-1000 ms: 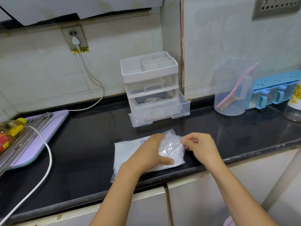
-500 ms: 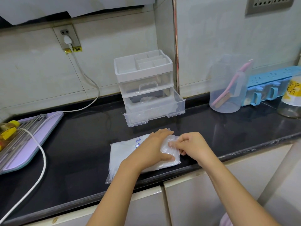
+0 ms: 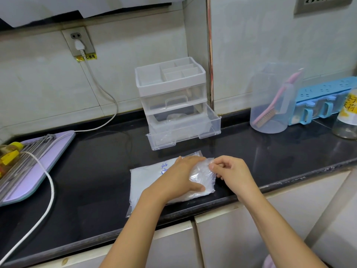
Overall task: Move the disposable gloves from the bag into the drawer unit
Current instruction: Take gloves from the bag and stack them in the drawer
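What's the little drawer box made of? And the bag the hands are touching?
The drawer unit looks like hard plastic: see-through glossy drawers, a milky white top tray. The bag looks like thin soft plastic film, shiny and crinkled where the right hand pinches it; the left hand presses it flat.

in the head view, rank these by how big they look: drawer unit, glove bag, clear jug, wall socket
1. drawer unit
2. glove bag, close behind, though it lies nearest the camera
3. clear jug
4. wall socket

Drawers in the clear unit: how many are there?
2. The upper drawer sits shut below the divided top tray; the lower drawer is pulled open, with clear plastic inside.
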The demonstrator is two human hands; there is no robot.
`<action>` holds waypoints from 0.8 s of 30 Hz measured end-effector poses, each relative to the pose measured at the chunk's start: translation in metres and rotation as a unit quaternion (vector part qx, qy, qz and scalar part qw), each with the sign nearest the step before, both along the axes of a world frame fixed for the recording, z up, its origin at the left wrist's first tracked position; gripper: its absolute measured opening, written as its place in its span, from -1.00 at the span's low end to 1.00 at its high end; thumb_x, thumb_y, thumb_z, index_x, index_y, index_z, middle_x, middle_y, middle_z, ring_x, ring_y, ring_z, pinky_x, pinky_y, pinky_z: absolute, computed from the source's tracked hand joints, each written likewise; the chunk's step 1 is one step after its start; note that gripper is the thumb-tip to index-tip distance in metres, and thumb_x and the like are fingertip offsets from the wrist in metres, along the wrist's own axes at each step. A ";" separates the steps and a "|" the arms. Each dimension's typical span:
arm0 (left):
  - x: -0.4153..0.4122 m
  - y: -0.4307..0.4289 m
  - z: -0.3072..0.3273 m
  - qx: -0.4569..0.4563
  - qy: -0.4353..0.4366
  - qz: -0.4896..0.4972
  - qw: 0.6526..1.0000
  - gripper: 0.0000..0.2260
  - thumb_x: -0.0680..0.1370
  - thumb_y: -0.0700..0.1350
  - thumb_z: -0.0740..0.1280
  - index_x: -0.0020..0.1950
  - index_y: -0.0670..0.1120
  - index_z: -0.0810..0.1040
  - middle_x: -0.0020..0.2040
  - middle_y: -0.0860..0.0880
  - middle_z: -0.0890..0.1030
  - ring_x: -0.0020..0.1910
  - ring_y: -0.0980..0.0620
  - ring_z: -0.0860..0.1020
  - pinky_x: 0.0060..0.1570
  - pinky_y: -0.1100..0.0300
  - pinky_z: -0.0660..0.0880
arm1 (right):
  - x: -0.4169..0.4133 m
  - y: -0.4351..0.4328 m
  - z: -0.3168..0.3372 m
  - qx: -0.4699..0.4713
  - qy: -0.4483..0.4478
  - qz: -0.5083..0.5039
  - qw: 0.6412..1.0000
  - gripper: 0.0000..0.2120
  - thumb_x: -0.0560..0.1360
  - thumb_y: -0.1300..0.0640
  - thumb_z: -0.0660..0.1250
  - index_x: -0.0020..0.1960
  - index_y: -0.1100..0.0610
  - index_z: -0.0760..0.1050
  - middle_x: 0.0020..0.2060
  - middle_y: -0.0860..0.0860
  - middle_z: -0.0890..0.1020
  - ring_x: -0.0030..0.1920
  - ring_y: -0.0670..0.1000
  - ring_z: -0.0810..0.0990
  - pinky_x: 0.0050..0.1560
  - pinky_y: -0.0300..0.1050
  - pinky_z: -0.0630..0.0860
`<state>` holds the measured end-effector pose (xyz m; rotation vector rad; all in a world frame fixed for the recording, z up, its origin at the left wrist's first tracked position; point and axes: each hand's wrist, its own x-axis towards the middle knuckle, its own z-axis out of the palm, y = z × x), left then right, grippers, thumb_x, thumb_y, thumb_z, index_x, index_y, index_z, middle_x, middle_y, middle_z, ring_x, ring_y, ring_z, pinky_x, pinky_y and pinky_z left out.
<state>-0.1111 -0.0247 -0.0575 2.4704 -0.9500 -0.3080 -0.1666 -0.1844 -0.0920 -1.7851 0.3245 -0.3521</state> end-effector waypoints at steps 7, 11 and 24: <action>0.002 0.003 -0.004 0.012 0.012 0.006 1.000 -0.31 0.45 -0.02 0.46 0.48 0.24 0.19 0.47 0.19 0.24 0.52 0.05 0.10 0.46 0.06 0.15 | -0.003 -0.021 -0.001 0.090 -0.016 -0.066 0.994 -0.86 0.53 0.29 0.29 -0.17 0.16 0.56 -0.28 0.05 0.59 -0.23 -0.03 0.54 -0.22 -0.25 0.48; 0.003 0.002 -0.002 0.027 0.018 0.003 0.999 -0.31 0.46 -0.02 0.45 0.48 0.26 0.18 0.48 0.18 0.23 0.52 0.04 0.08 0.47 0.06 0.13 | -0.004 -0.043 0.006 0.175 0.009 -0.092 0.980 -0.87 0.59 0.16 0.23 -0.02 0.16 0.55 -0.07 0.10 0.64 -0.01 0.08 0.61 0.07 -0.04 0.55; 0.005 0.004 0.005 0.023 0.028 0.012 0.999 -0.24 0.42 0.04 0.48 0.51 0.16 0.15 0.46 0.19 0.28 0.45 0.15 0.22 0.26 0.33 0.18 | 0.010 -0.085 0.113 -0.063 -0.154 -0.021 0.986 -0.95 0.54 0.13 0.32 -0.06 0.01 0.54 -0.21 -0.16 0.58 -0.33 -0.24 0.54 -0.20 -0.33 0.47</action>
